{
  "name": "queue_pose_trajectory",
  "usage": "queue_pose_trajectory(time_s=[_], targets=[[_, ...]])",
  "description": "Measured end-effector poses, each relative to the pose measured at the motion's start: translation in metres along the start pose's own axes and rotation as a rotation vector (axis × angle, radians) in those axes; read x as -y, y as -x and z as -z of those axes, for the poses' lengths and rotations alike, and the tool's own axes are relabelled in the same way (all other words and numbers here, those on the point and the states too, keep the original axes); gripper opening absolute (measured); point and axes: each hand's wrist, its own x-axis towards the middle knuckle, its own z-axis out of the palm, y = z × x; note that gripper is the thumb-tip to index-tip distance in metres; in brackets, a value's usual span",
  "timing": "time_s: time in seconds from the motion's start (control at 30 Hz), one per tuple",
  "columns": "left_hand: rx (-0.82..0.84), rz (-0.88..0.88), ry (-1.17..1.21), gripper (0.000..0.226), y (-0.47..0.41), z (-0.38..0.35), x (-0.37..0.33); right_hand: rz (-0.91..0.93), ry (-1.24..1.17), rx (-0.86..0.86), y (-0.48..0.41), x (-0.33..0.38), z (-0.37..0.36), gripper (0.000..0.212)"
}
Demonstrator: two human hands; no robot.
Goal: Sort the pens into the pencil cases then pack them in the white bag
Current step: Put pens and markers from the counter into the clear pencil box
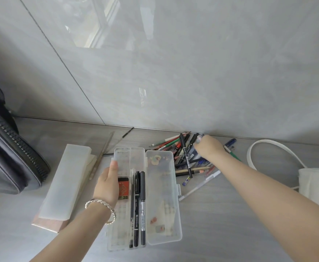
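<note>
Pens (185, 157) beneath fingers (199, 140) of right hand (209, 147)

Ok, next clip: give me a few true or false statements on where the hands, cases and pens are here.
1. The clear case lies open with three black pens inside. True.
2. The right hand is inside the white bag. False: it is on the pile of loose pens by the wall; the bag lies apart, further right.
3. The left hand is on the clear case. True.
4. The frosted case lies open. False: it lies shut, left of the clear case.
5. The bracelet is on the right wrist. False: it is on the left wrist.
</note>
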Motion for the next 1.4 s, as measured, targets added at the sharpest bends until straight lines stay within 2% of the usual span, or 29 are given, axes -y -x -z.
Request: queue_pose_trajectory(time_s=[0.1,0.2,0.3,0.33,0.4,0.43,0.47,0.5,0.53,0.6,0.67,0.77,0.83,0.9,1.0,1.23,1.4], targets=[[0.002,-0.020,0.003,0.054,0.005,-0.003,-0.003,-0.035,0.066,-0.043,-0.001,0.011,-0.009,0.022],[0.017,-0.014,0.007,0.053,0.007,-0.004,-0.002,-0.095,0.023,-0.042,-0.004,0.019,-0.006,0.027],[0.047,-0.021,0.021,0.043,0.008,-0.007,0.003,-0.171,-0.280,0.101,-0.005,0.023,-0.003,0.027],[0.056,-0.027,0.032,0.038,0.009,-0.008,0.003,-0.222,-0.438,0.127,-0.004,0.023,-0.004,0.038],[0.075,-0.038,0.052,0.035,0.011,-0.009,0.005,-0.224,-0.570,0.175,0.000,0.019,-0.006,0.052],[0.079,-0.044,0.057,0.035,0.011,-0.009,0.006,-0.180,-0.566,0.151,0.004,0.017,-0.007,0.043],[0.080,-0.056,0.062,0.034,0.013,-0.010,0.005,-0.136,-0.545,0.103,0.008,0.016,-0.004,0.022],[0.080,-0.068,0.070,0.034,0.014,-0.010,0.005,-0.075,-0.487,0.032,0.013,0.015,0.002,0.015],[0.081,-0.080,0.075,0.034,0.015,-0.009,0.005,-0.004,-0.421,-0.042,0.017,0.014,0.007,0.030],[0.098,-0.093,0.070,0.036,0.017,-0.010,0.005,0.143,-0.440,-0.099,0.039,0.019,0.022,0.042],[0.130,-0.090,0.056,0.038,0.019,-0.014,0.005,0.302,-0.545,-0.030,0.077,0.032,0.035,0.046],[0.166,-0.115,0.041,0.032,0.029,-0.024,0.003,0.402,-0.590,0.119,0.131,0.053,0.031,0.038],[0.166,-0.178,0.065,0.029,0.039,-0.031,-0.002,0.437,-0.486,0.119,0.147,0.058,0.009,0.029],[0.157,-0.213,0.092,0.026,0.046,-0.036,-0.006,0.442,-0.342,0.027,0.152,0.057,-0.012,0.022],[0.147,-0.194,0.120,0.023,0.053,-0.041,-0.009,0.425,-0.202,-0.123,0.161,0.052,-0.018,0.028],[0.152,-0.300,0.102,0.029,0.060,-0.048,-0.008,0.406,-0.158,-0.324,0.176,0.048,-0.009,0.045],[0.171,-0.288,0.126,0.031,0.073,-0.048,-0.012,0.383,-0.269,-0.241,0.175,0.052,-0.010,0.029]])
